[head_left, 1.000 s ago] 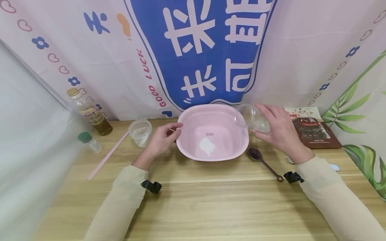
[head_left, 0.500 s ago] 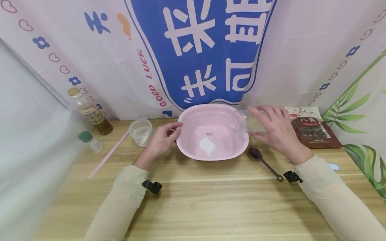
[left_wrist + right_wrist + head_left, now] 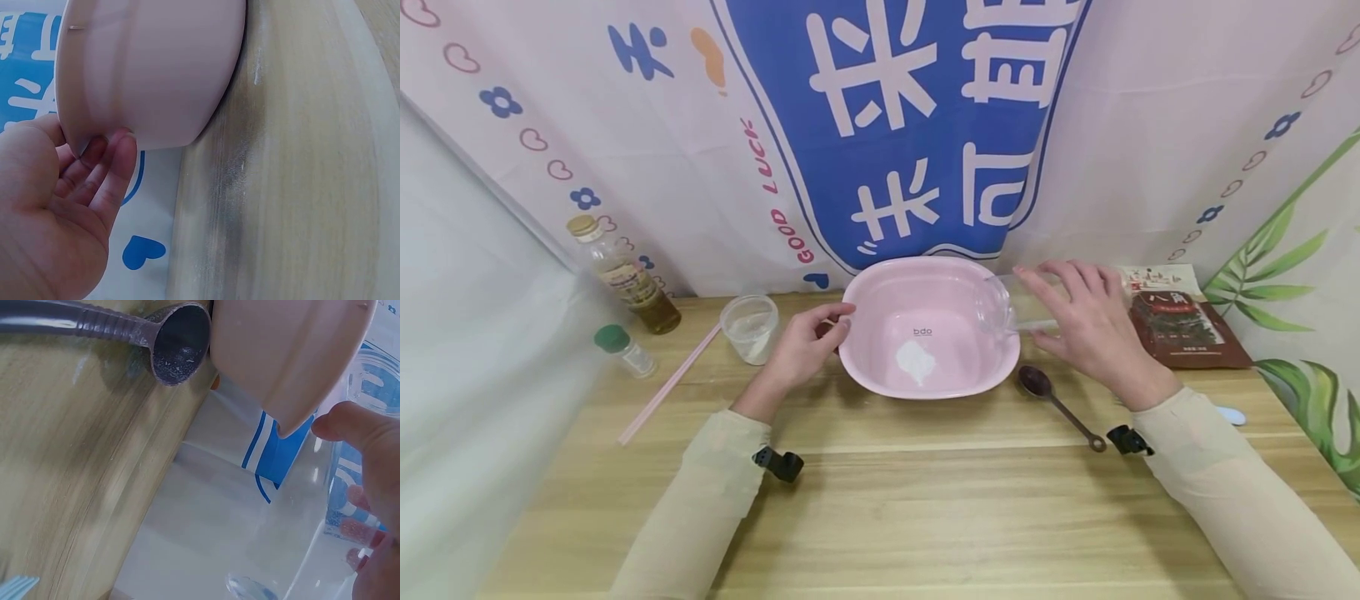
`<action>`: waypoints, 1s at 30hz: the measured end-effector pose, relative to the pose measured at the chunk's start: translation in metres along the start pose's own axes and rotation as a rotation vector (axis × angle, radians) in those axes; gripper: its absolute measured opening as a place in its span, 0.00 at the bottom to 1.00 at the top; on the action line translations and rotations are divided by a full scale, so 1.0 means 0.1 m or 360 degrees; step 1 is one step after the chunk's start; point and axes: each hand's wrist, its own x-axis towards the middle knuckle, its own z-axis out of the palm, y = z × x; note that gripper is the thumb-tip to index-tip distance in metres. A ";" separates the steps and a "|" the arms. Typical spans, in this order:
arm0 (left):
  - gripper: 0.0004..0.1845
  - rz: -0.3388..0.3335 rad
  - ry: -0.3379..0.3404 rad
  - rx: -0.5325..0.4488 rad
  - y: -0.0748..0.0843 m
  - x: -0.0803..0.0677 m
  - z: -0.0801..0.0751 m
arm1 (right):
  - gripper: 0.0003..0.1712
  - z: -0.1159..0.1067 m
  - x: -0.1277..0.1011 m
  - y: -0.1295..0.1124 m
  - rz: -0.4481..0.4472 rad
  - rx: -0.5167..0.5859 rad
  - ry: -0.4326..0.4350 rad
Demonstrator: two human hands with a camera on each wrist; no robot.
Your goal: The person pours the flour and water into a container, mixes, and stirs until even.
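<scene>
A pink basin point(image 3: 865, 350) stands mid-table with a small white heap of powder point(image 3: 915, 363) on its floor. My left hand point(image 3: 808, 340) grips its left rim; in the left wrist view the fingers point(image 3: 94, 169) curl under the rim of the basin point(image 3: 150, 69). My right hand point(image 3: 1093, 325) holds a clear plastic cup point(image 3: 1000, 304) tipped on its side, mouth over the basin's right rim. The right wrist view shows the thumb point(image 3: 356, 428) on the clear cup point(image 3: 369, 387) beside the basin point(image 3: 281, 350).
A dark spoon point(image 3: 1056, 404) lies right of the basin, seen too in the right wrist view as the spoon point(image 3: 169, 344). A second clear cup point(image 3: 749, 329), pink straw point(image 3: 666, 387), green-capped jar point(image 3: 623, 350) and oil bottle point(image 3: 625, 279) stand left. A brown packet point(image 3: 1180, 325) lies at right.
My right hand has tipped the clear cup further onto its side and brought its mouth lower over the basin's right rim. The left hand has stayed on the left rim.
</scene>
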 end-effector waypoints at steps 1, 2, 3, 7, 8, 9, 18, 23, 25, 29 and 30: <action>0.20 0.0004 0.0002 0.0002 0.00 0.00 0.00 | 0.59 0.00 0.00 0.00 0.0002 0.0000 -0.0006; 0.20 0.0007 0.0005 0.0003 0.00 -0.01 0.00 | 0.59 0.00 0.00 0.00 0.0005 0.0001 -0.0012; 0.20 0.0009 0.0007 0.0005 0.01 -0.01 0.00 | 0.59 0.00 0.00 0.00 0.0009 0.0000 -0.0019; 0.20 0.0004 0.0013 0.0014 0.01 -0.01 0.00 | 0.59 -0.01 -0.01 0.00 0.0028 -0.0020 -0.0042; 0.20 0.0001 0.0013 0.0013 0.00 -0.01 0.00 | 0.59 -0.01 -0.01 0.00 0.0032 -0.0026 -0.0045; 0.20 0.0000 0.0014 0.0013 0.00 -0.01 0.00 | 0.59 -0.01 -0.01 0.01 0.0035 -0.0030 -0.0047; 0.20 0.0008 0.0016 0.0006 0.00 -0.01 0.01 | 0.56 -0.03 0.00 0.01 0.0041 -0.0039 -0.0046; 0.20 0.0006 0.0014 0.0000 0.00 -0.01 0.00 | 0.55 -0.04 0.01 0.01 0.0045 -0.0038 -0.0044; 0.20 0.0002 0.0015 -0.0001 0.01 -0.01 0.00 | 0.55 -0.04 0.02 0.01 0.0045 -0.0043 -0.0046; 0.20 -0.0008 0.0014 -0.0003 0.01 -0.01 0.00 | 0.54 -0.05 0.02 0.02 0.0033 -0.0070 -0.0043; 0.20 -0.0009 0.0014 -0.0006 0.01 -0.01 0.00 | 0.53 -0.05 0.02 0.02 0.0028 -0.0076 -0.0041</action>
